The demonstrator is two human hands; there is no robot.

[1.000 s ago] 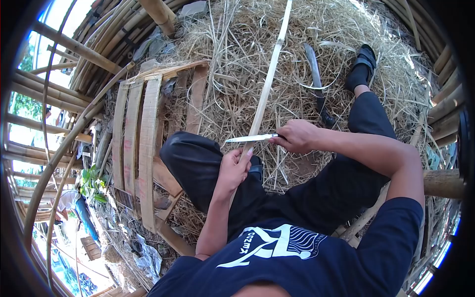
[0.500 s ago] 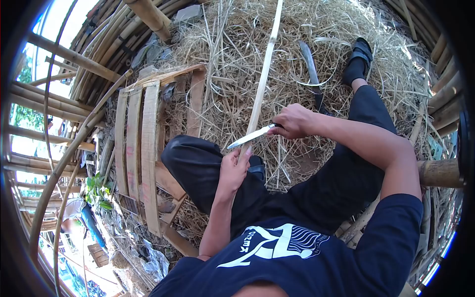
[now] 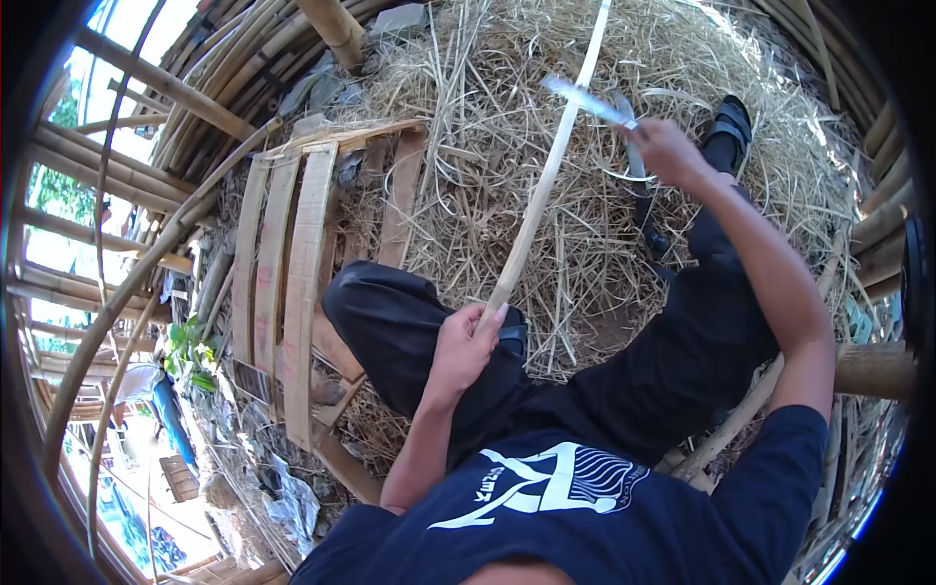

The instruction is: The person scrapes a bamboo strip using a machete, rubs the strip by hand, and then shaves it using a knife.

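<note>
My left hand (image 3: pixel 462 353) is closed around the near end of a long, pale bamboo strip (image 3: pixel 534 210), close to my bent knee. The strip slants away from me, up and to the right, past the top edge of the view. Farther out, my right hand (image 3: pixel 667 153) grips a knife (image 3: pixel 588 101) by its handle. Motion smears the bright blade, which lies across the far part of the strip; whether it touches cannot be told. Beneath my right hand, a machete (image 3: pixel 641 200) with a dark handle rests on the shavings, partly hidden.
Bamboo shavings (image 3: pixel 458 205) cover the ground. A slatted wooden pallet (image 3: pixel 310 283) stands left of my knee. Bamboo poles (image 3: pixel 161 88) form a frame on the left, and a thick bamboo pole (image 3: pixel 873 370) juts in at right. Beyond the frame, a person (image 3: pixel 141 382) is partly visible.
My right hand has carried the knife outward along the strip, from beside my left hand to its far part. My left hand keeps its hold, slightly lower in view.
</note>
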